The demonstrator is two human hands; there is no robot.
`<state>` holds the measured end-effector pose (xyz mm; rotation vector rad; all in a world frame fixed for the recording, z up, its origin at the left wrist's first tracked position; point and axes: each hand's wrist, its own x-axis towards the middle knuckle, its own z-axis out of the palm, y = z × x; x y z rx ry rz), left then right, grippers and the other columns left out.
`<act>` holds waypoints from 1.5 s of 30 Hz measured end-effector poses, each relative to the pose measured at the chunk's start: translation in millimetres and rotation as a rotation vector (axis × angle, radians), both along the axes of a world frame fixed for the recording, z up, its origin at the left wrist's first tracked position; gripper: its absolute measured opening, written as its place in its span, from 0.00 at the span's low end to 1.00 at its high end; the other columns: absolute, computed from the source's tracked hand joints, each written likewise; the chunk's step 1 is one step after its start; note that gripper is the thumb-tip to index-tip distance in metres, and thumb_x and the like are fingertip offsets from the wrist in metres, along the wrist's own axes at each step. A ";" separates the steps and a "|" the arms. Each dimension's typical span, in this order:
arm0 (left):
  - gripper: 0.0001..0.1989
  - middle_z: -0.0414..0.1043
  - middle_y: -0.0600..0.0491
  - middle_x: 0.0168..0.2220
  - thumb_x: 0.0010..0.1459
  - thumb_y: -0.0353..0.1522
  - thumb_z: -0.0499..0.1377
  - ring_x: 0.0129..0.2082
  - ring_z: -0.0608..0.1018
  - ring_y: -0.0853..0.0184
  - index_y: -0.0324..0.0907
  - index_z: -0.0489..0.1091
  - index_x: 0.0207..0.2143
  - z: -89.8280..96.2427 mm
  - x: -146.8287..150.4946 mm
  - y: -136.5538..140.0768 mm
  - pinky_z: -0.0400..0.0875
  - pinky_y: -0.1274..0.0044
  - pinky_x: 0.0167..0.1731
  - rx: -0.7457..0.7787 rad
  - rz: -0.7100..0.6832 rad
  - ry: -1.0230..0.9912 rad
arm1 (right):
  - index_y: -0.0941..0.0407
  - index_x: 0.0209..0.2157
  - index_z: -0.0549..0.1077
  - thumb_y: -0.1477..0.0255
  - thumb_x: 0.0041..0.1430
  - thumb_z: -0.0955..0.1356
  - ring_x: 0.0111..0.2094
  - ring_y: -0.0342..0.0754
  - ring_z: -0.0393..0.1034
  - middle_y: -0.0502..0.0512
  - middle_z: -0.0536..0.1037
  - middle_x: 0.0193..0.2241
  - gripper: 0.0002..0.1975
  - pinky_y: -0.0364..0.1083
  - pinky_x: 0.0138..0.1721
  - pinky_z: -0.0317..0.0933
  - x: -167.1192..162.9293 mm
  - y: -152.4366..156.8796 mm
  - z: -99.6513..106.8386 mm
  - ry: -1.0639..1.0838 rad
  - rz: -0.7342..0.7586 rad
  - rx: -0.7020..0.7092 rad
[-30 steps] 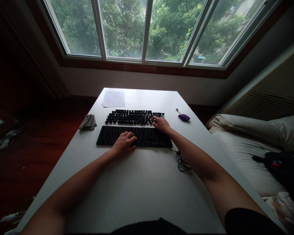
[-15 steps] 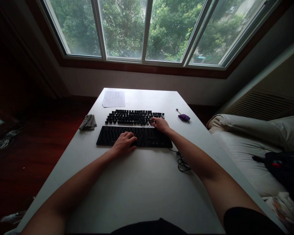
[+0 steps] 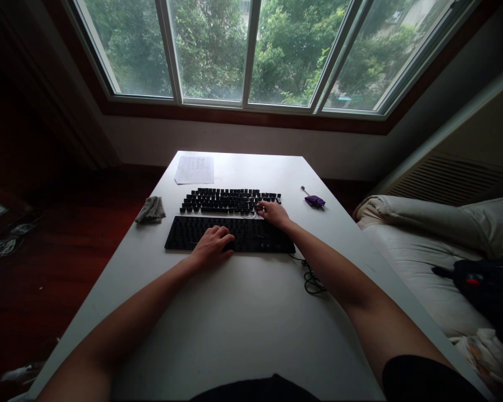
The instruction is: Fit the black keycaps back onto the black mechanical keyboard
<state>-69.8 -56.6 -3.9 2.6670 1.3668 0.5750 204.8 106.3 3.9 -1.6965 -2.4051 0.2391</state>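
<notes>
A black keyboard [image 3: 184,231] lies across the table in front of me, its keycaps apparently off. Just beyond it, loose black keycaps [image 3: 218,200] stand in rows. My left hand [image 3: 213,243] rests on the keyboard's middle and near edge, fingers spread and slightly bent. At the right end of the keycap rows, my right hand [image 3: 274,214] has its thumb and fingers pinched together. What sits between those fingertips is too small and dark to make out. Thin wire loops [image 3: 248,214] show just left of them.
A grey cloth [image 3: 151,210] lies at the table's left edge, with a printed sheet [image 3: 195,170] behind. To the right are a small brush [image 3: 303,188] and a purple cloth or pouch [image 3: 315,201]. A coiled black cable [image 3: 314,282] lies by my right forearm.
</notes>
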 end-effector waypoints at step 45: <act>0.16 0.68 0.48 0.50 0.59 0.38 0.62 0.50 0.68 0.56 0.48 0.70 0.50 -0.3 2.8 -0.4 0.65 0.62 0.51 0.004 -0.009 -0.007 | 0.56 0.38 0.77 0.56 0.60 0.68 0.25 0.43 0.64 0.49 0.72 0.23 0.17 0.42 0.28 0.58 28.8 -88.0 69.6 0.461 0.436 -0.433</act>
